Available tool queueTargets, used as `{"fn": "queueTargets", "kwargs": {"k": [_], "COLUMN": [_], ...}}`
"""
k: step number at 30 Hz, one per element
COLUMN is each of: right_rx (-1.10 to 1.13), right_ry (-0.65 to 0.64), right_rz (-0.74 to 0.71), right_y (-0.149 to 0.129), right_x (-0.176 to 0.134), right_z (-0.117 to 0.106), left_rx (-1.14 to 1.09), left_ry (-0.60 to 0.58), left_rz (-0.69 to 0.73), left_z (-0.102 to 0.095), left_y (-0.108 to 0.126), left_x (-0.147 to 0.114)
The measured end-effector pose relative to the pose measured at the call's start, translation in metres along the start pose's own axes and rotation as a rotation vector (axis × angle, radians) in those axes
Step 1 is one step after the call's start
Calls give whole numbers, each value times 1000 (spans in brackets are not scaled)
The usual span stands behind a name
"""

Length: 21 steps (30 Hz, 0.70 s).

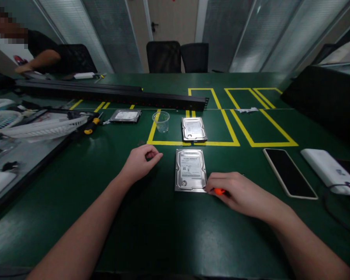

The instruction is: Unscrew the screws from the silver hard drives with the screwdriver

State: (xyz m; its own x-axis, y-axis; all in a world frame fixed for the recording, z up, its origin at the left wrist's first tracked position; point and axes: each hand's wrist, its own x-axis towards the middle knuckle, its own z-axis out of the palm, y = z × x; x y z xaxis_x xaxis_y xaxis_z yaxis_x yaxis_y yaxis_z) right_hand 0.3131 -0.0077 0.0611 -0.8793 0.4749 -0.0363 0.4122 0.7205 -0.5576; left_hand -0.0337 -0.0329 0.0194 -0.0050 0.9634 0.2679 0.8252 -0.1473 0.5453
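Note:
A silver hard drive [191, 171] lies flat on the green table in front of me, label side up. At its lower right corner, my right hand [229, 190] is closed round a small orange-handled tool [219, 191]. Most of that tool is hidden by the fingers, so its tip does not show. My left hand [142, 161] rests left of the drive, apart from it, loosely curled with a gap between thumb and fingers and nothing in it. Just beyond are a second hard drive [194, 129] and a clear plastic cup [162, 122].
Farther left lie another hard drive [126, 116], a yellow-black screwdriver [91, 125] and a tray [51, 153] of white parts. Long black bars [163, 100] cross behind. A phone [290, 173] and a white power bank [329, 169] lie right. A person [43, 54] sits far left.

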Motion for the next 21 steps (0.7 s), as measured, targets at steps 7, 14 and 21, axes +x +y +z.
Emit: {"fn": "queueTargets", "kwargs": {"k": [7,14,21], "right_rx": [16,30,37], "right_ry": [-16,-13,-36], "right_rz": [-1,12,3], "right_y": [4,5,8], "right_x": [-2,-1,-2], "right_z": [-1,0,1], "left_rx": [-52,-87,-95], "left_ry": [1,-14,-5], "left_rz": [-35,-38,-26], "left_z": [3,6,9], "left_y": [-3,-3,-7], "left_x": [0,0,0]}}
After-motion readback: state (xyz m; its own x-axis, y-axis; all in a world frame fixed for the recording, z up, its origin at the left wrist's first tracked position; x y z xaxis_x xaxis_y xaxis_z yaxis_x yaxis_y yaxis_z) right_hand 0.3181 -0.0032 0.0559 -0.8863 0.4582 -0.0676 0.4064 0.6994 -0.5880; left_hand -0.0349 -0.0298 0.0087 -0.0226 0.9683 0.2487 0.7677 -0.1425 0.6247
